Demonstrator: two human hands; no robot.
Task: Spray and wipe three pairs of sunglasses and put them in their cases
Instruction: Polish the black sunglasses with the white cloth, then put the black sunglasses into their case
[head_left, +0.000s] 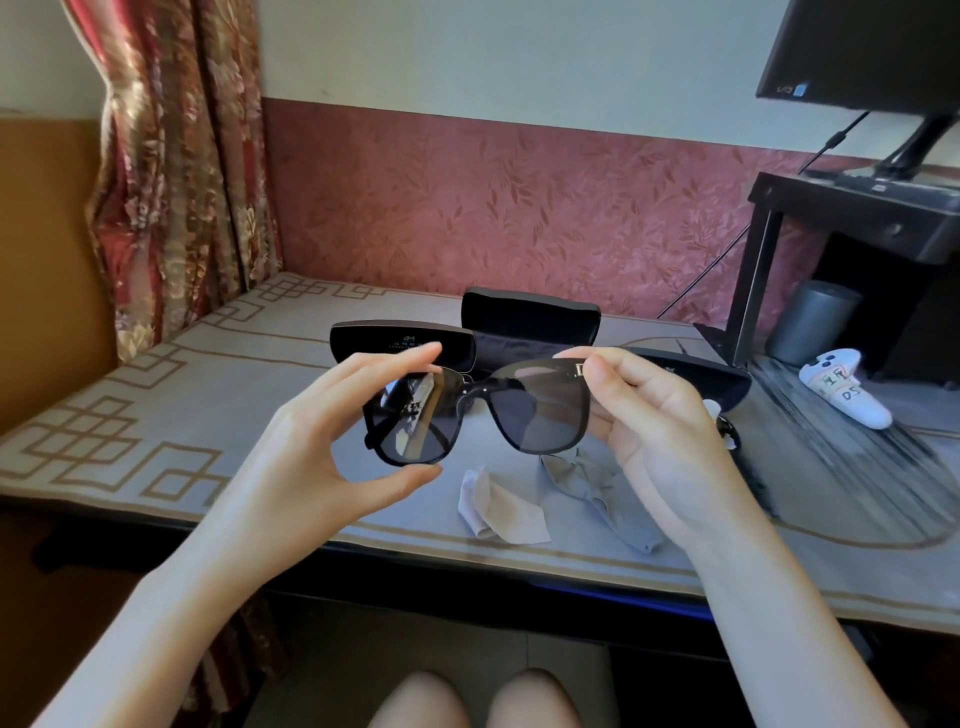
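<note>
I have the sunglasses (535, 410) raised in front of me above the table (156, 415), over its near middle, lenses facing me. Beyond them, on the far side, are the three dark cases (402, 343). They should be light and stiff, but the dark lenses look slick and quick to smudge, and the hinges are probably the weak spot. So I judge the frame edge the right place to hold, never the glass. My left hand (311, 457) brackets the left lens, forefinger on the top rim and thumb under the bottom rim, with the other fingers spread loosely behind. My right hand (660, 415) pinches the right upper corner of the frame by the hinge, thumb in front and fingers curled behind. Both wrists are bent inward, forearms reaching up from my lap, the hands one frame's width apart. A pale cloth (504, 509) and a grey cloth (597, 488) lie crumpled on the table just beneath. What I take to be the white spray bottle (852, 400) lies far right.
</note>
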